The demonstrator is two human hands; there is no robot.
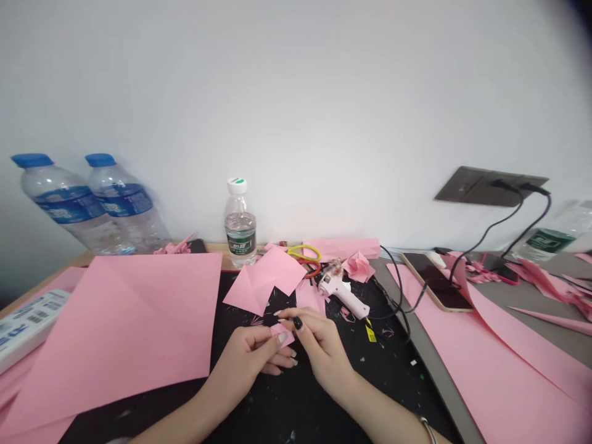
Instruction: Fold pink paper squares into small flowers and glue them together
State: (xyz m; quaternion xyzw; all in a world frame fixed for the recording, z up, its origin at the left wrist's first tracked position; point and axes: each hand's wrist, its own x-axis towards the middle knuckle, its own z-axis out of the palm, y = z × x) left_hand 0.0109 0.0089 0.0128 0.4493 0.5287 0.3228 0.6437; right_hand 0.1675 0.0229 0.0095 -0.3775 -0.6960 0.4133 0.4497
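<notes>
One paper [276,329] is pinched in my left grip [245,356]; right grip [326,348], fingers curled, at its right edge, hold unclear.

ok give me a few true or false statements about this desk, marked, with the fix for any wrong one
1. The left hand pinches a small piece of pink paper. True.
2. The phone stands upright against the wall. False: the phone lies flat, over pink paper.
3. Two black plugs sit in the wall socket. True.
4. The bottle by the scissors has a red cap. False: its cap is white with a green mark on top.
5. The right hand is holding the glue gun. False: the glue gun lies on the desk, and the right hand is at the small pink paper.
</notes>
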